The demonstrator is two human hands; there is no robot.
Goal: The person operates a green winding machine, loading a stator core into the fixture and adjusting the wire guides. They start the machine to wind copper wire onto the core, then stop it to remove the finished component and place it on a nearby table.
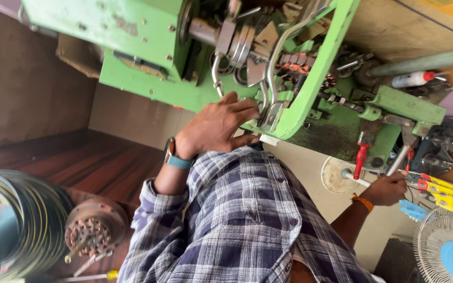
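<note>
Winding work at a green machine, seen from above a plaid-shirted person.

Going left to right: a coil of wire (24,220) and a rusty round motor part (95,228) lie at the lower left. One hand (216,126), with a teal watch band (176,157) at the wrist, presses against the green winding machine (148,42); its grip is curled around the bent metal guide rods (268,99). Farther right, the other hand (386,188), wearing an orange thread, pinches a white handle (355,178) below a red lever (360,157), just beside yellow-handled tools (446,191) and a fan (449,254).
</note>
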